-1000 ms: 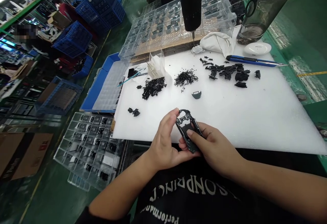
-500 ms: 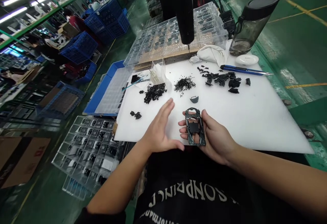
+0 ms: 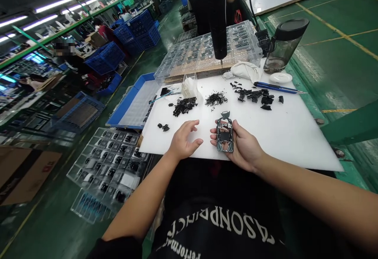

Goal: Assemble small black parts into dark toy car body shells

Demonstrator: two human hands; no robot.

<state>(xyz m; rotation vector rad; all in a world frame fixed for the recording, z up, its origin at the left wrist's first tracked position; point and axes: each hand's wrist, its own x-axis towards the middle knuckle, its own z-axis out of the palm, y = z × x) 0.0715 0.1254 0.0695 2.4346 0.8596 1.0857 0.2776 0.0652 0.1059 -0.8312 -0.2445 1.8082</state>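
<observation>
My right hand (image 3: 246,144) is closed round a dark, car-shaped plastic frame (image 3: 225,136) with openings through it, its fingers showing beneath and along the left side. My left hand (image 3: 185,138) is held over the near edge of the white work board (image 3: 283,136), fingers apart and nothing in them. Just beyond the frame lies a small dark grey curved part (image 3: 225,114). Farther back are a heap of tiny black pieces (image 3: 216,99) and, to its left, a pile of black plastic parts (image 3: 184,106).
A black electric screwdriver (image 3: 218,42) hangs over the board's far side. Behind it stands a clear compartment tray (image 3: 203,48). On the right are a dark bottle (image 3: 285,46), a blue knife (image 3: 276,88) and scattered black parts (image 3: 254,95). A blue tray (image 3: 130,101) sits to the left.
My left hand has drawn back from the frame and its fingers have curled slightly. The right hand keeps hold of the frame, now closer to the small curved part. The camera view has shifted.
</observation>
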